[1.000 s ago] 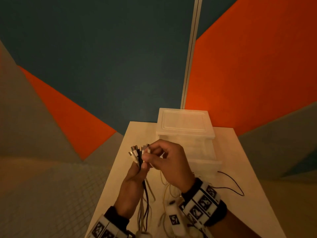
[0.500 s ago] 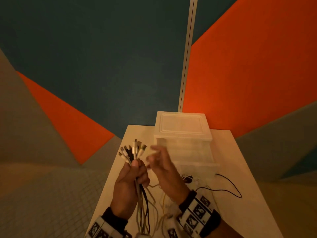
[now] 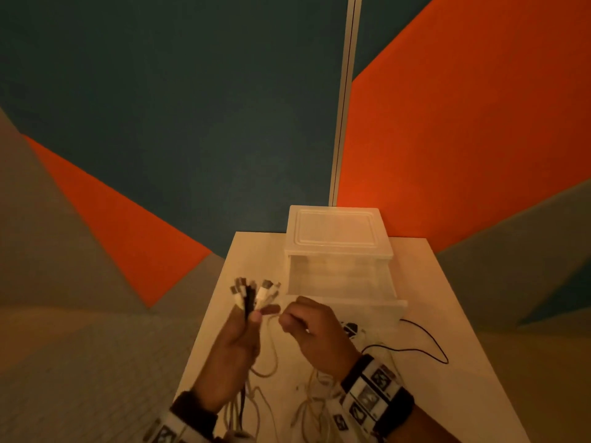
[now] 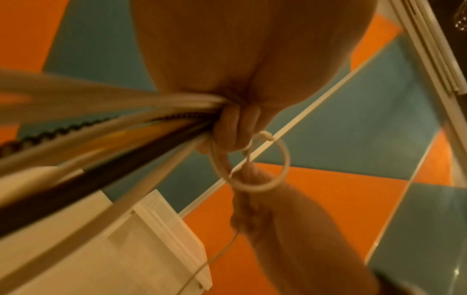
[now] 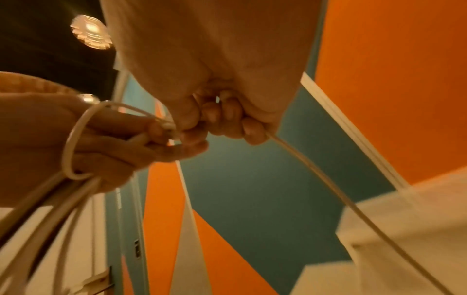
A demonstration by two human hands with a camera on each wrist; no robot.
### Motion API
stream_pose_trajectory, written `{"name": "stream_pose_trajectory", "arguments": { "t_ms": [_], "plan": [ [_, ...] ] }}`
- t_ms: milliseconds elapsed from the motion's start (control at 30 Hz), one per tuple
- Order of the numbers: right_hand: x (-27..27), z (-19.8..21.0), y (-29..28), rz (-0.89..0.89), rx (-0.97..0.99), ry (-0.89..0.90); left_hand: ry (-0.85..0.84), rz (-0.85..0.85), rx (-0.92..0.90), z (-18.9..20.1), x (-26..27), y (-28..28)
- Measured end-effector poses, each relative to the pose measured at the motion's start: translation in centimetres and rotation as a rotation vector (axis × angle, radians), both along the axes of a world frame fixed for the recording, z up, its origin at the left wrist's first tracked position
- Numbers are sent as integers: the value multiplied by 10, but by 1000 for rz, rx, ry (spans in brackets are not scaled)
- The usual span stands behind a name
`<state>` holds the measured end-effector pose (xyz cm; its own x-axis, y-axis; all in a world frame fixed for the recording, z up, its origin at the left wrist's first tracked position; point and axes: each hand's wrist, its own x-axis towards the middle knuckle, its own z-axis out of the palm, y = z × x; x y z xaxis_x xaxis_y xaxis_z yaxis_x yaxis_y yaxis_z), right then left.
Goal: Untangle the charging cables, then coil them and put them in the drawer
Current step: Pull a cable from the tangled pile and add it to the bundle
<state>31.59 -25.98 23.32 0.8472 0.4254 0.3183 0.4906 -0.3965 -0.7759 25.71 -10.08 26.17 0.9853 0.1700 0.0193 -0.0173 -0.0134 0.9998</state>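
Note:
My left hand (image 3: pixel 238 340) grips a bundle of charging cables (image 3: pixel 252 294), white and black, with their plug ends fanned out above the fist. The cords hang down below it onto the white table (image 3: pixel 447 394). My right hand (image 3: pixel 311 327) is just to the right, fingers curled around one thin white cable (image 5: pixel 316 173) that runs down from the fist. A white cable loop (image 4: pixel 250 165) circles between the two hands. Behind them stands a translucent drawer unit (image 3: pixel 335 238) with its lower drawer (image 3: pixel 367 306) pulled out.
A thin black cable (image 3: pixel 425 346) trails across the table to the right of my right hand, with a dark plug near the drawer front. Loose white cords (image 3: pixel 307 404) lie on the table near its front edge. The wall behind is teal and orange.
My right hand has dropped from the plug ends and now holds a single white cable beside the left fist. The left hand keeps the bundle, its plugs spread a little wider.

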Motion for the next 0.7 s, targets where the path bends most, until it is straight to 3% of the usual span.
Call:
{"name": "stream_pose_trajectory", "arguments": {
  "t_ms": [167,267,400,500,567,667,700],
  "plan": [
    [-6,7,6,35,-127,-112,64,3,-102,9,-1,4],
    [-7,2,1,42,-58,-41,-21,-77,-52,18,-5,2],
    [-11,5,5,90,1,12,-4,-72,-180,11,-2,-6],
    [-9,-13,-8,128,-17,93,-111,-52,-245,16,-2,2],
    [0,-39,-29,66,-74,199,-172,-35,-402,27,3,29],
    [14,-82,-74,-158,-273,282,-338,-337,-971,55,11,83],
    [16,-96,-85,-138,-300,361,-366,-349,-1047,66,12,96]
  ]
}}
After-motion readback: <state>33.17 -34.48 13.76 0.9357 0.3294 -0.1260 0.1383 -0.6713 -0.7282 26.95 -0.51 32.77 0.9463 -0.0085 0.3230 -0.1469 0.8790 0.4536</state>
